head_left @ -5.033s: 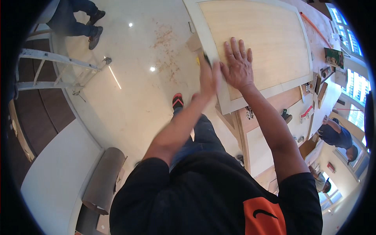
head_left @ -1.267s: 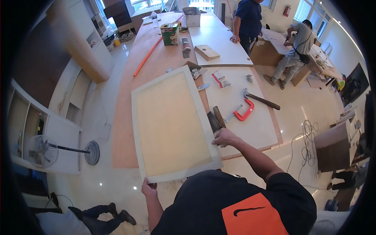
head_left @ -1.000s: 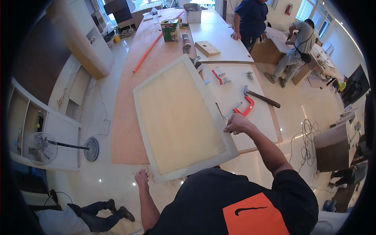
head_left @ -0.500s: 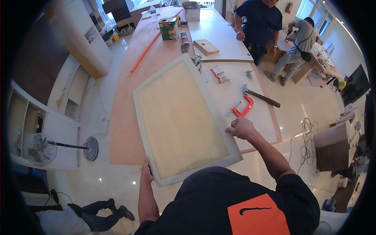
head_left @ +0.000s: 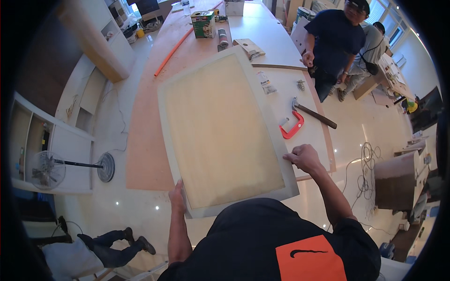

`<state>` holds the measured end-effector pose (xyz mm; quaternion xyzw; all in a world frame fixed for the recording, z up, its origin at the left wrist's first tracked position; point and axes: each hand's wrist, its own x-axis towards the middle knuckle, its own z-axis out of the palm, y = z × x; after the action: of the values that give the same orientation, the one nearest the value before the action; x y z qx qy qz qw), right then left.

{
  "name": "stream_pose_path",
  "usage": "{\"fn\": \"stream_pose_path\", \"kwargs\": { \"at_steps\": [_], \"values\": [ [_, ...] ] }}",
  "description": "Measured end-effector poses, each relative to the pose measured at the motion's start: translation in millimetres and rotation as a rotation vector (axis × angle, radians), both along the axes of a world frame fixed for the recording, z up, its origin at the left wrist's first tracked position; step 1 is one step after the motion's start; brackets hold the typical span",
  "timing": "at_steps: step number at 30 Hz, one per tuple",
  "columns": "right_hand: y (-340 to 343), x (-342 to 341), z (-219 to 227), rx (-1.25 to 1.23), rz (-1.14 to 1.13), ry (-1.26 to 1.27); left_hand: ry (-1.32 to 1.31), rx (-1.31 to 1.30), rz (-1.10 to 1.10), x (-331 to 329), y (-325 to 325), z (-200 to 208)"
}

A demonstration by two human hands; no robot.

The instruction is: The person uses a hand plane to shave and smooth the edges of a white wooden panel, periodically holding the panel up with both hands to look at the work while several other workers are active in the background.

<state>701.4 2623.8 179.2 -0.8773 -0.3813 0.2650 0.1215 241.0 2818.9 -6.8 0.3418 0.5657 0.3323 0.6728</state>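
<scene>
Left hand (head_left: pixel 177 199) clamped on the near left edge of the framed panel (head_left: pixel 220 129), thumb on top, fingers hidden beneath. Right hand (head_left: pixel 304 158) curled over its right edge, near the desk's (head_left: pixel 281 42) front corner. Panel lying flat across the desk's near end. Best kept level, both grips even, clear of the red clamp (head_left: pixel 292 127) and hammer (head_left: pixel 311 112) just beside.
</scene>
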Motion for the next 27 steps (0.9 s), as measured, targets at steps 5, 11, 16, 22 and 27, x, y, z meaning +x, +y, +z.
{"fn": "stream_pose_path", "kwargs": {
  "at_steps": [5, 11, 16, 22, 27],
  "values": [
    [-63, 19, -25, 0.192, -0.127, 0.045, 0.064, 0.176, -0.122, 43, 18, 39],
    [-126, 38, -38, 0.272, -0.39, 0.145, 0.146, 0.206, -0.255, 120, 39, 62],
    [-161, 48, -47, 0.277, -0.399, 0.143, 0.319, 0.236, -0.425, 154, 50, 30],
    [-188, 60, -71, 0.292, -0.537, 0.159, 0.557, 0.39, -0.707, 209, 63, 28],
    [-203, 79, -100, 0.384, -0.606, 0.324, 0.651, 0.423, -0.724, 232, 61, 27]
  ]
}}
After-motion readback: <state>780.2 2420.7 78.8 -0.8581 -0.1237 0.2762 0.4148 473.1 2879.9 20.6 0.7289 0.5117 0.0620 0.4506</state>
